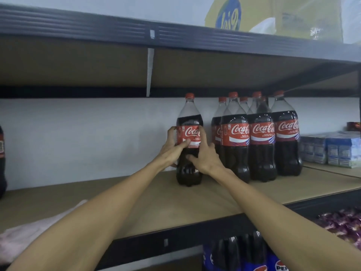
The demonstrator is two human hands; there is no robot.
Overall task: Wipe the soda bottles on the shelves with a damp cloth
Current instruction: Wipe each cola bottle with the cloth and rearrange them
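The single cola bottle [189,118] stood upright on the brown shelf board [156,202], apart from the group of cola bottles [261,145] to its right and close to the back wall; the left hand [172,147] gripped its left side at label height, thumb laid across the label and fingers curled round behind; the right hand [205,155] gripped the right side slightly lower, thumb across the dark front below the label, fingers wrapped round the far side. Neither hand held the cloth [29,231], which lay on the same board well to the left, near the front edge.

The step in hand appeared to be seating or lifting this bottle, not wiping it. Recommended procedure:

1. Keep one hand round the waist of the bottle as a steadying hold; a full bottle of this shape is judged heavy and liable to rock on its lobed base.
2. Free the other hand and fetch the cloth before any wiping; bare palms only smear dust.
3. Wipe from the red cap downward over shoulder, label and base; turn the bottle against the steadying hand to reach the rear face.
4. Keep the bottle clear of the neighbouring group; a knock could topple several.
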